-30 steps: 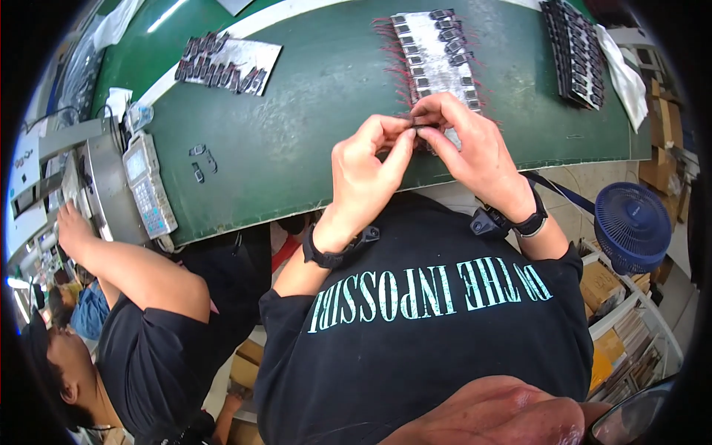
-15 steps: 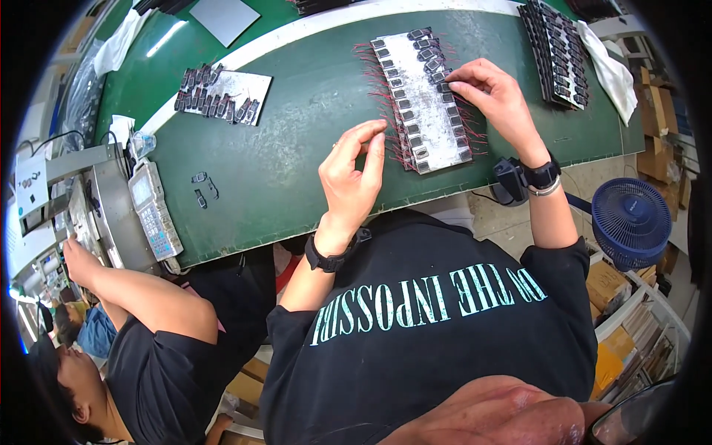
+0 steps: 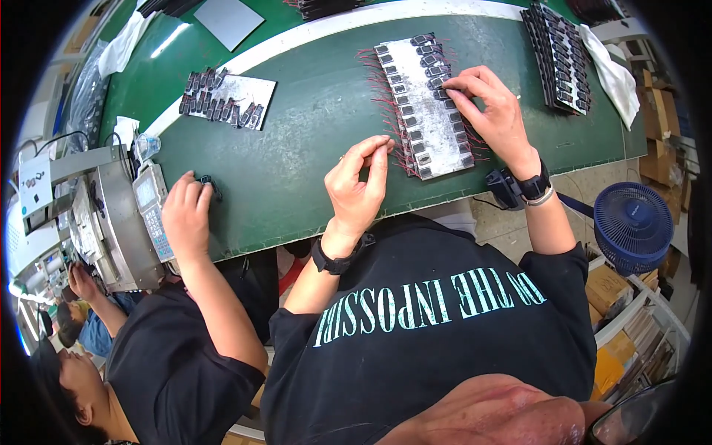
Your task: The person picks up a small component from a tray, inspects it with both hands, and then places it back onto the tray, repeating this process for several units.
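1. the right hand [image 3: 493, 111] lies on the far right part of the grey tray [image 3: 429, 141], fingertips pinched on a small black part with red wires [image 3: 443, 93].
2. the left hand [image 3: 358, 185] hovers just left of the tray's near end, fingers curled, thumb and forefinger nearly meeting; whether it holds anything i cannot tell.
3. a co-worker's hand [image 3: 185, 215] rests on the green belt [image 3: 297, 170], far left.

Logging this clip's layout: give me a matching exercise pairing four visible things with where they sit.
Things:
1. right hand
2. left hand
3. blue fan
4. co-worker's hand

Places:
A. off the table, at the far right
B. on the grey tray of small black parts, at its right edge
C. near the table's front edge, beside a grey machine
D. fingers pinched, just left of the tray's lower end

Pairs: 1-B, 2-D, 3-A, 4-C
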{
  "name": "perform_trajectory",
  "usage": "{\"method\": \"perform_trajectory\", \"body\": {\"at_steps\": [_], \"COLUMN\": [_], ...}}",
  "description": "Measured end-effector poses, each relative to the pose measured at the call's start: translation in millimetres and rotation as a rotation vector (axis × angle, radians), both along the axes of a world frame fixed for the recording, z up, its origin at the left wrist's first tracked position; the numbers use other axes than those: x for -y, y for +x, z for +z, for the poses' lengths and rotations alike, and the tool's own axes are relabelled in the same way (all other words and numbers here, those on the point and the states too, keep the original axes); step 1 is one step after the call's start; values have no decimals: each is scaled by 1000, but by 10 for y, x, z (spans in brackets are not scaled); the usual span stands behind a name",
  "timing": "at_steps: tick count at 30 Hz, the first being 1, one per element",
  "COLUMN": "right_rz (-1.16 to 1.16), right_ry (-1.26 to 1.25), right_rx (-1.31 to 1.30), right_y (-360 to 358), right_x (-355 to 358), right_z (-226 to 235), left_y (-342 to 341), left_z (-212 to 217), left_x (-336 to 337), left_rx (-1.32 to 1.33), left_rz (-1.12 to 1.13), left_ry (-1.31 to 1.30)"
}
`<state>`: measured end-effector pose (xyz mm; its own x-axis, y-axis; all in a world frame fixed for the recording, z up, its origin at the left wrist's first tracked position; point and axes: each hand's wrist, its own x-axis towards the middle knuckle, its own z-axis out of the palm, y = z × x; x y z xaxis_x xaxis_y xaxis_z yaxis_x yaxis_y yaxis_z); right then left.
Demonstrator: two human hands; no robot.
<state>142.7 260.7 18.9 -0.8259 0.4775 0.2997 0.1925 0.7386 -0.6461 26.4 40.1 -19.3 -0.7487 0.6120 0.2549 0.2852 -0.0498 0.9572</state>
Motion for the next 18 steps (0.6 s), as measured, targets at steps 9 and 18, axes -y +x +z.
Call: {"method": "perform_trajectory", "body": {"at_steps": [9, 18], "right_rz": [-36, 181], "right_ry": [147, 357], "right_rx": [-26, -31], "right_y": [-61, -461], "right_x": [-43, -417], "right_z": [43, -61], "left_y": [-16, -26], "left_z": [-20, -4], "left_x": [50, 47], "left_rx": [-78, -33], "left_rz": [-27, -38], "left_ry": [5, 26]}}
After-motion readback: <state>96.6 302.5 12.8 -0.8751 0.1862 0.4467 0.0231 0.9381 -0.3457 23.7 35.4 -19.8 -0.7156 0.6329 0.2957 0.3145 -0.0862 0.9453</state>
